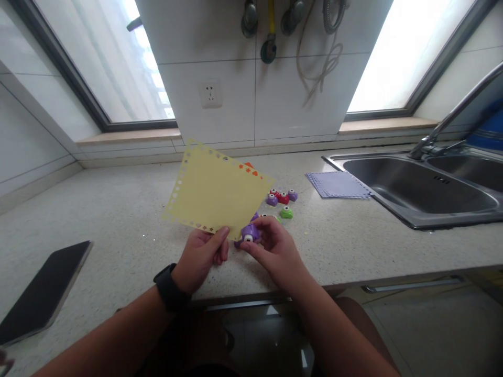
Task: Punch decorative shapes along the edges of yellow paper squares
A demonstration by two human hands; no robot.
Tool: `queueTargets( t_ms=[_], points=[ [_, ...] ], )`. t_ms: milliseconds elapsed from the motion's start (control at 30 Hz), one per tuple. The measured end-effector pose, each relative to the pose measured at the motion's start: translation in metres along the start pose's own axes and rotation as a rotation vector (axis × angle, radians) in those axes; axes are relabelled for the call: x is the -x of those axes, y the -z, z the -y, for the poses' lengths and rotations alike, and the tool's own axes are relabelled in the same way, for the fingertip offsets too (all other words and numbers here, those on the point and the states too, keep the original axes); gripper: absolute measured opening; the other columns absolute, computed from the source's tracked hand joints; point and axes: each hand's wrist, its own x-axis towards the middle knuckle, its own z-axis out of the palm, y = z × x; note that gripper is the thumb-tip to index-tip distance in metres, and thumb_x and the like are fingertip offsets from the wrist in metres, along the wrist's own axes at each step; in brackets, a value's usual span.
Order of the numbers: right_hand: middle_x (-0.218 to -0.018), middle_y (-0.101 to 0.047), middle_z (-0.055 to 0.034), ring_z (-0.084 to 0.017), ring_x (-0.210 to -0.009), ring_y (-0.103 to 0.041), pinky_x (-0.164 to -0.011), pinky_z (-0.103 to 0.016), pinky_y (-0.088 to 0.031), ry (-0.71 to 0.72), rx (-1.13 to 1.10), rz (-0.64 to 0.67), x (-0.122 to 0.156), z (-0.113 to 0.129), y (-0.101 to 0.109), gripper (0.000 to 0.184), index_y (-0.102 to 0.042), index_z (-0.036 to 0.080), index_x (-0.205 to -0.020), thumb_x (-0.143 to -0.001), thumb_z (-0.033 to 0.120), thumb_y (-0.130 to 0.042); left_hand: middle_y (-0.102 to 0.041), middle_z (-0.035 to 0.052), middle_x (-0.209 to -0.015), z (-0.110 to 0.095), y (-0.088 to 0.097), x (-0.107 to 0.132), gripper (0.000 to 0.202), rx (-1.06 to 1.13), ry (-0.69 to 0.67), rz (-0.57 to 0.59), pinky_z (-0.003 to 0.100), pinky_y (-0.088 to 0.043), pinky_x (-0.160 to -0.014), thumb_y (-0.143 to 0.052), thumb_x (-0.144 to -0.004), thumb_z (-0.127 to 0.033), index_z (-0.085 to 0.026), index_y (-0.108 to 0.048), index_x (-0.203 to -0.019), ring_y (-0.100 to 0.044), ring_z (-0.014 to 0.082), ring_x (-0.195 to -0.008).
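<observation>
A yellow sheet of paper (220,188) with small shapes punched along its edges is tilted above the counter. My left hand (202,251) pinches its lower edge between thumb and fingers. At the sheet's lower right corner, my right hand (273,246) grips a purple craft punch (250,232) with a white button. The corner seems to meet the punch; whether it sits inside the slot I cannot tell. Behind my right hand stand more punches, among them a green punch (286,212), a red punch (283,198) and a purple punch (292,195). Some are partly hidden by the sheet and my fingers.
Purple punched sheets (338,185) lie in a stack beside the steel sink (424,183) on the right. Orange paper (249,165) peeks out behind the yellow sheet. A dark flat board (45,290) rests at the left. The counter's front edge (251,302) runs close under my wrists.
</observation>
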Motion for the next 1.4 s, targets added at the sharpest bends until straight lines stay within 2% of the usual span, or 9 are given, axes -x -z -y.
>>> queueTargets(
  t_ms=[167, 433, 600, 900, 1233, 1333, 1400],
  points=[
    [-0.087, -0.066, 0.0011, -0.016, -0.078, -0.066, -0.073, -0.032, -0.057, -0.099, -0.128, 0.039, -0.002, 0.003, 0.0, 0.036, -0.06, 0.025, -0.102, -0.077, 0.032, -0.085, -0.043, -0.0006, -0.04, 0.001, 0.0, 0.001, 0.062, -0.093, -0.015, -0.024, 0.03, -0.029, -0.05, -0.056, -0.095, -0.054, -0.021, -0.055, -0.042, -0.039, 0.0121, -0.043],
    [-0.086, -0.067, 0.0022, -0.014, -0.08, -0.067, -0.076, -0.03, -0.057, -0.145, -0.294, 0.035, -0.004, 0.004, -0.001, 0.039, -0.057, 0.025, -0.098, -0.074, 0.029, -0.088, -0.045, -0.0021, -0.042, -0.008, -0.004, 0.006, 0.063, -0.235, -0.063, -0.028, 0.029, -0.037, -0.058, -0.051, -0.098, -0.052, -0.021, -0.051, -0.043, -0.044, 0.0123, -0.047],
    [-0.086, -0.067, 0.0021, -0.014, -0.08, -0.067, -0.077, -0.03, -0.057, -0.151, -0.305, 0.022, -0.004, 0.005, -0.001, 0.038, -0.057, 0.025, -0.096, -0.074, 0.027, -0.088, -0.046, -0.003, -0.045, -0.01, -0.005, 0.008, 0.062, -0.313, -0.086, -0.025, 0.029, -0.04, -0.063, -0.049, -0.099, -0.05, -0.022, -0.049, -0.044, -0.047, 0.0129, -0.05],
    [-0.085, -0.065, 0.0031, -0.012, -0.078, -0.063, -0.072, -0.027, -0.054, -0.111, -0.262, 0.02, -0.003, 0.006, -0.002, 0.042, -0.057, 0.025, -0.1, -0.072, 0.024, -0.089, -0.049, -0.0027, -0.048, -0.011, -0.004, 0.011, 0.06, -0.484, -0.096, -0.117, 0.031, -0.041, -0.072, -0.049, -0.097, -0.054, -0.023, -0.048, -0.045, -0.054, 0.0164, -0.058],
    [-0.093, -0.066, -0.0011, -0.017, -0.085, -0.063, -0.079, -0.034, -0.053, -0.119, -0.184, 0.031, -0.002, 0.003, 0.0, 0.043, -0.064, 0.025, -0.106, -0.071, 0.029, -0.09, -0.052, -0.0029, -0.05, -0.013, -0.005, 0.012, 0.053, -0.553, -0.149, -0.152, 0.031, -0.042, -0.07, -0.051, -0.095, -0.05, -0.023, -0.048, -0.048, -0.056, 0.0165, -0.058],
    [-0.093, -0.066, -0.0013, -0.017, -0.086, -0.063, -0.08, -0.033, -0.052, -0.133, -0.213, 0.051, -0.003, 0.004, 0.0, 0.038, -0.065, 0.024, -0.103, -0.073, 0.03, -0.089, -0.051, -0.0032, -0.048, -0.014, -0.006, 0.012, 0.052, -0.519, -0.158, -0.132, 0.031, -0.044, -0.067, -0.052, -0.094, -0.047, -0.024, -0.046, -0.047, -0.054, 0.0159, -0.053],
    [-0.093, -0.067, -0.0011, -0.015, -0.084, -0.062, -0.078, -0.031, -0.052, -0.155, -0.253, 0.072, -0.003, 0.005, 0.0, 0.034, -0.066, 0.024, -0.101, -0.075, 0.031, -0.087, -0.054, -0.0023, -0.049, -0.014, -0.007, 0.011, 0.05, -0.496, -0.172, -0.117, 0.031, -0.046, -0.067, -0.053, -0.094, -0.044, -0.024, -0.047, -0.048, -0.058, 0.0174, -0.057]
  ],
)
